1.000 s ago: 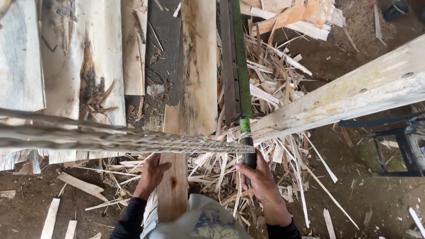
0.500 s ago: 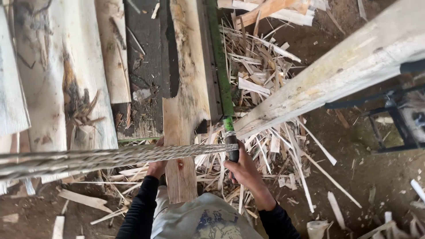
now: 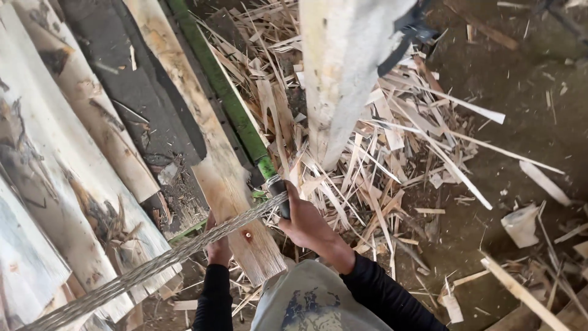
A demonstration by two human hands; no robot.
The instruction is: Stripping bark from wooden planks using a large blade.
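Below, two hands work one plank [image 3: 229,196]. A twisted steel cable [image 3: 153,263] crosses in front, partly hiding the left hand [image 3: 217,248], whose fingers grip the plank's near left edge. The right hand [image 3: 309,224] is clamped around a green bar's black handle [image 3: 283,205], amid wood splinters [image 3: 380,184].

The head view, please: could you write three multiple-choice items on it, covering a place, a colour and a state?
1. Where does the plank lie?
A. Left of the green bar
B. On the pale beam
C. Right of the shavings

2. What colour is the bar's shaft?
A. Red
B. Green
C. Blue

3. What is the right hand doing?
A. Hanging free
B. Resting flat on the ground
C. Gripping the bar's dark handle

Answers: 1 A, the plank runs along the bar's left; 2 B, the shaft is green; 3 C, fingers wrap the handle.
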